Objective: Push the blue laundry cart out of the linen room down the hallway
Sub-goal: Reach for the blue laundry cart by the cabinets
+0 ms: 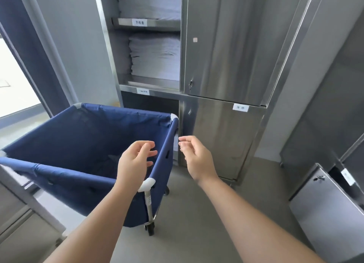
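Hands are held open, nothing gripped: left hand [136,161] over the blue laundry cart [86,156], right hand [197,158] just beside; the near rail [167,144] between them should be clasped evenly.

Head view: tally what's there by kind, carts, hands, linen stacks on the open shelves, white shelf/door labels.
Blue laundry cart: 1
Hands: 2, left hand, right hand, both open and empty
Folded linen stacks: 2
White labels: 4
Total: 9
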A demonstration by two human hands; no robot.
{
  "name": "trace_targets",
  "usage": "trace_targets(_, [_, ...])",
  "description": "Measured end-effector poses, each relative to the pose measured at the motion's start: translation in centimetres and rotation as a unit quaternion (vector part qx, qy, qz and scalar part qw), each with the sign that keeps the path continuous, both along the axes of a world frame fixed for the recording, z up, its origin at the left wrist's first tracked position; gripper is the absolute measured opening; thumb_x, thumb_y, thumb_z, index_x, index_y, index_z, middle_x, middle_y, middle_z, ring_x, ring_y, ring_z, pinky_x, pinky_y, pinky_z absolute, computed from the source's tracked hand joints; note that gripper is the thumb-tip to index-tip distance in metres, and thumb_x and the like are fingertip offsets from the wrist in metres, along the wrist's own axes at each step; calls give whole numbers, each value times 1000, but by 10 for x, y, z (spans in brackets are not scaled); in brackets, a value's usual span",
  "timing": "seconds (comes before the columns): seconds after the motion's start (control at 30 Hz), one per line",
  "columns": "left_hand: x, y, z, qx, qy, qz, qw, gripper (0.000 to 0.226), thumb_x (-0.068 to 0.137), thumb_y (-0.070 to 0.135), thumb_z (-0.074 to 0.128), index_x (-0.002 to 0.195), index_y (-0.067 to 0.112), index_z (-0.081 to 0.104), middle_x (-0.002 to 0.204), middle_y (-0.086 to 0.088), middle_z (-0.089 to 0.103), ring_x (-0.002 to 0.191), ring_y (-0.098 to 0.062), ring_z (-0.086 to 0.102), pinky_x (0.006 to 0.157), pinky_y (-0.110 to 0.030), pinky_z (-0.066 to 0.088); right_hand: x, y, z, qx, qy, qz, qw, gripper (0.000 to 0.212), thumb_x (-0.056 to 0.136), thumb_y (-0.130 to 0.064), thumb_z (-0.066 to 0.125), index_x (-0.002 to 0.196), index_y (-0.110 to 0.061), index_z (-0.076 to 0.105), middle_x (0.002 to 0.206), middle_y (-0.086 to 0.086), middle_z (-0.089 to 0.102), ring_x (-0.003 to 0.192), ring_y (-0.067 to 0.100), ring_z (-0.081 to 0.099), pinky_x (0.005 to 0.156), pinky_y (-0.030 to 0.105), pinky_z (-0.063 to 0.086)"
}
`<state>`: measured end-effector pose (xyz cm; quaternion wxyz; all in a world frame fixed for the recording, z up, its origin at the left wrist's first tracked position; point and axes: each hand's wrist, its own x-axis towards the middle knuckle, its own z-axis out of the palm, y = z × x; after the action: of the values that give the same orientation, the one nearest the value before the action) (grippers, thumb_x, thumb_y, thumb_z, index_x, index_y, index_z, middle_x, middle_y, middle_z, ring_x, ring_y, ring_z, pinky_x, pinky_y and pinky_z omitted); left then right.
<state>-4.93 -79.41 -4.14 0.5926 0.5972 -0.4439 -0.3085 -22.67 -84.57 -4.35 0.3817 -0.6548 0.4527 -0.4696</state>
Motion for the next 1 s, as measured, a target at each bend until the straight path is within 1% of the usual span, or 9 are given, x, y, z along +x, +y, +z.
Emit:
trace_targets(0.1, [7, -39, -7, 23, -45, -8, 999, 21, 99, 33, 51, 99, 34, 72, 99, 17, 72, 97, -4, 68, 85, -38, 54, -2, -46, 0, -50, 48, 18, 997, 18, 93, -29, 54, 107, -36, 63, 104, -17, 66, 99, 0, 60, 77, 12, 45])
trace_targets(0.2, [17, -69, -11, 56, -153, 2, 987, 21, 92, 41, 51, 89, 38, 71, 85, 20, 71, 75, 2, 63, 67, -28, 47, -4, -89, -1, -143, 148, 46, 977, 19, 89, -21, 59, 102, -32, 65, 99, -15, 61, 89, 10, 60, 72, 23, 50])
trace_targets(0.27, [22, -89, -11, 68, -172, 19, 983, 18, 95, 35, 53, 89, 36, 70, 78, 20, 71, 61, 0, 59, 60, -29, 43, 0, -121, 0, -150, 144, 48, 977, 15, 89, -20, 60, 97, -30, 67, 95, -14, 61, 82, 12, 61, 69, 20, 49])
trace_targets(0.37, [26, -118, -12, 78, -148, 38, 985, 15, 98, 31, 52, 97, 37, 66, 81, 15, 74, 68, -3, 65, 68, -32, 49, 11, -165, 4, -135, 114, 48, 983, 15, 90, -17, 61, 96, -29, 69, 90, -14, 63, 78, 8, 61, 70, 10, 43])
trace_targets(0.47, [23, -147, -17, 92, -162, 75, 980, 19, 91, 44, 53, 86, 35, 69, 76, 12, 71, 69, -5, 63, 64, -32, 48, 16, -207, -1, -119, 120, 66, 983, 11, 90, -20, 63, 91, -29, 70, 81, -12, 67, 75, 5, 62, 69, 15, 47])
trace_targets(0.57, [14, -177, -23, 89, -137, 105, 981, 19, 90, 46, 52, 96, 39, 68, 87, 16, 72, 83, -4, 68, 75, -41, 56, 18, -248, -9, -103, 116, 99, 983, 9, 89, -25, 63, 90, -29, 71, 76, -12, 67, 74, 6, 62, 66, 16, 47])
trace_targets(0.67, [-5, -206, -31, 85, -139, 144, 976, 16, 95, 38, 55, 105, 41, 66, 95, 19, 72, 93, -4, 68, 83, -45, 57, 14, -288, -15, -103, 107, 157, 976, 11, 89, -24, 62, 94, -30, 71, 84, -12, 67, 76, 4, 61, 69, 14, 47])
trace_targets(0.87, [-39, -246, -44, 114, -136, 251, 952, 13, 96, 36, 57, 102, 42, 67, 94, 18, 71, 91, -2, 67, 78, -35, 55, 9, -363, -26, -117, 134, 274, 945, 14, 89, -27, 58, 97, -34, 67, 91, -14, 64, 78, 5, 62, 72, 29, 54])
trace_targets(1.0, [-43, -256, -53, 150, -154, 298, 930, 12, 96, 37, 57, 101, 42, 66, 91, 19, 70, 85, 3, 63, 67, -24, 45, 24, -391, -35, -130, 156, 328, 923, 15, 89, -24, 58, 98, -33, 66, 91, -13, 63, 77, 3, 60, 72, 25, 53])
